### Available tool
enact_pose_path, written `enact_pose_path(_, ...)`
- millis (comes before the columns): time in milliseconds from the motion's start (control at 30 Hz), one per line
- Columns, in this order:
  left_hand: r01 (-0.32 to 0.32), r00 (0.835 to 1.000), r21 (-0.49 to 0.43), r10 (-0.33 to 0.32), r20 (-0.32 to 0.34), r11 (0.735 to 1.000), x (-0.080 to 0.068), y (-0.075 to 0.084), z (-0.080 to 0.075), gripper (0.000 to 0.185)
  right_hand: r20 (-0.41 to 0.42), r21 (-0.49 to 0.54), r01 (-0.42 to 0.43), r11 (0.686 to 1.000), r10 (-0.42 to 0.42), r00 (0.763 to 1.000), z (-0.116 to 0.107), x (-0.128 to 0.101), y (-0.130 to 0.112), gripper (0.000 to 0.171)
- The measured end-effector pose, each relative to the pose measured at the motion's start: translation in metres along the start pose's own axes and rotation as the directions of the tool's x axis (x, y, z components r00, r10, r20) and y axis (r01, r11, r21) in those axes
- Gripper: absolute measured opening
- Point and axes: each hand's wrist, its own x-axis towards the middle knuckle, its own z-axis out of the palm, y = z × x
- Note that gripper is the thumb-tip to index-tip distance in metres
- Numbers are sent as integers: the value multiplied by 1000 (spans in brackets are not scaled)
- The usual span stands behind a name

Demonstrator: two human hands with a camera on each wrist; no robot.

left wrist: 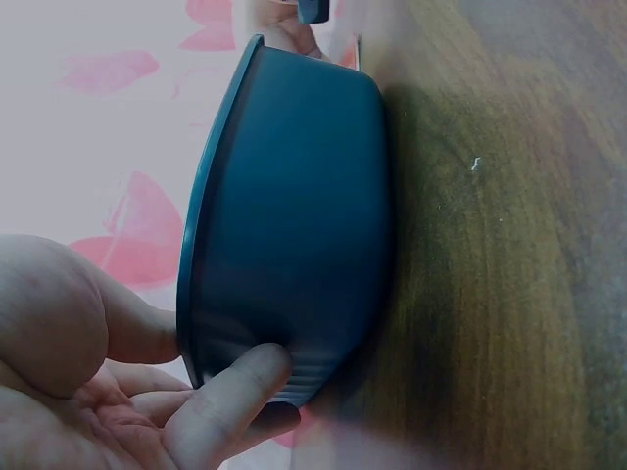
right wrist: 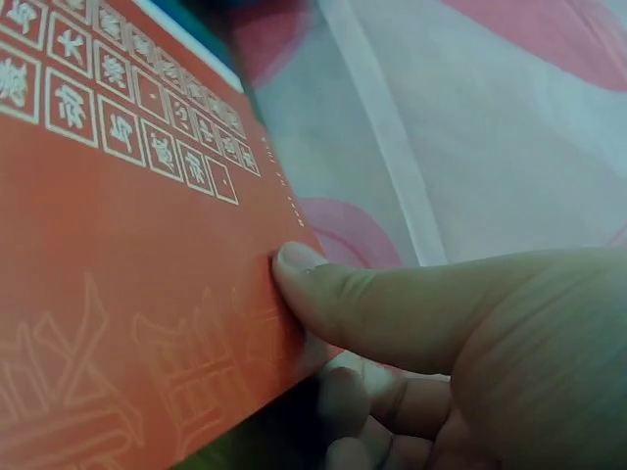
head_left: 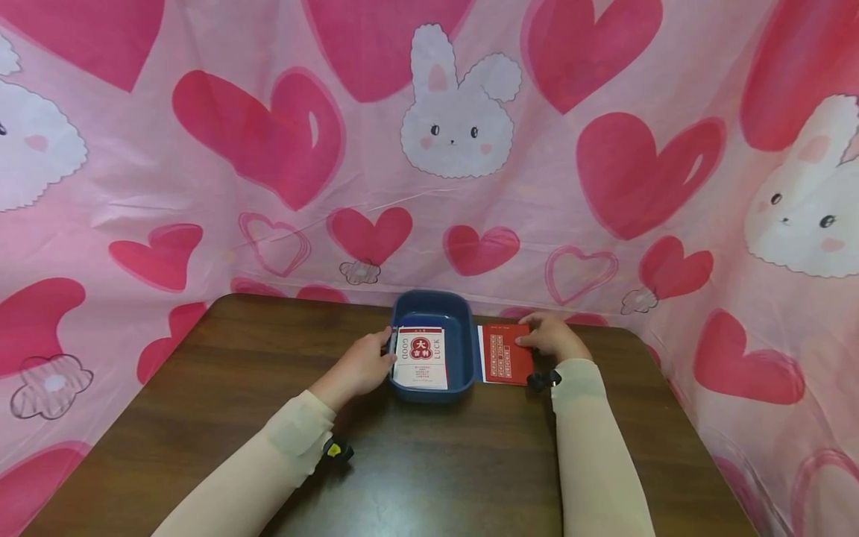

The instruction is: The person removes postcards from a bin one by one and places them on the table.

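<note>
Left hand (head_left: pixel 362 365) grip closed on left wall of dark blue plastic tub (head_left: pixel 467 350), mid worktop (head_left: pixel 221 350). Right hand (head_left: pixel 553 337) pinches red printed card (head_left: pixel 505 356) just right of tub. White-red card (head_left: pixel 420 358) lies inside. Steady tub; lift red card flat, clear rim.

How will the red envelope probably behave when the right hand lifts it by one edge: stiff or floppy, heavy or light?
The red envelope looks thin and flat on the table, so it is probably light. Held at one edge by the right hand, whose thumb presses on top, it may sag a little. Its smooth printed face could slip in a loose pinch.
</note>
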Motion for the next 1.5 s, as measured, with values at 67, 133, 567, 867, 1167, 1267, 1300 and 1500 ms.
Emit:
enact_pose_path(67,-3,1000,0,3,-2,1000,0,0,0,68,-11,-29,8,1000,-9,1000,1,2,-2,58)
enact_pose_path(133,-6,1000,2,6,-3,1000,0,0,0,68,-24,-53,6,999,-8,1000,2,4,-3,56)
enact_pose_path(567,5,1000,-15,-5,-1,1000,-1,2,0,69,4,-7,32,999,-32,999,-1,1,-1,59)
enact_pose_path(867,3,1000,-19,-3,-3,1000,0,2,1,70,-27,149,65,987,-62,998,-13,-10,-7,57)
enact_pose_path(1167,8,1000,-9,-8,-7,1000,-1,1,0,69,-40,154,191,969,-187,982,-4,-18,-46,50)
enact_pose_path(1267,4,1000,-8,-4,-7,1000,-1,2,-1,69,-44,125,248,961,-245,969,-1,-24,-62,45)
enact_pose_path(1300,0,1000,-7,0,-9,1000,-1,3,-2,69,-43,120,269,956,-266,963,0,-27,-68,44)
enact_pose_path(1500,-5,1000,4,5,-11,1000,0,0,0,69,-50,80,346,935,-343,938,9,-46,-100,42)
